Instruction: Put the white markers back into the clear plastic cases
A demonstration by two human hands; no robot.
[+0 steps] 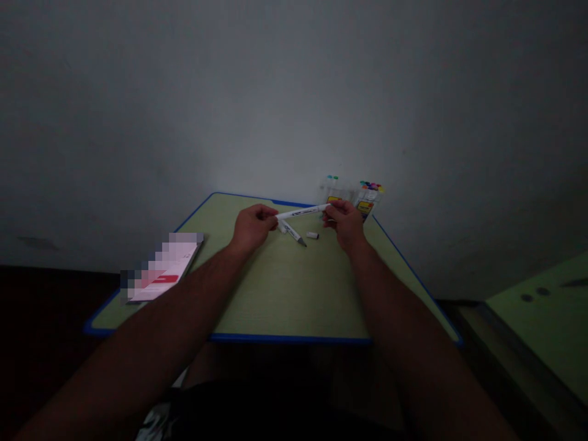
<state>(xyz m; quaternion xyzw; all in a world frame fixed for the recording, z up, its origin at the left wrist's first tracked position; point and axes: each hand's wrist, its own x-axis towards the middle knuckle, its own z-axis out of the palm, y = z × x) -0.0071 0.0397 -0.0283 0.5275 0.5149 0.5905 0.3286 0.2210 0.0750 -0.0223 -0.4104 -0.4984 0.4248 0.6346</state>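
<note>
A white marker pen is held level above the green desk, one end in each hand. My left hand is closed on its left end and my right hand is closed on its right end. Just below it a second, uncapped marker lies on the desk with its grey tip pointing right; its upper end is tucked under my left hand. A small white cap lies loose beside it.
Two clear marker boxes with coloured caps stand at the desk's far right corner, against the wall. A white and red booklet lies at the left edge. Another green desk is at the right.
</note>
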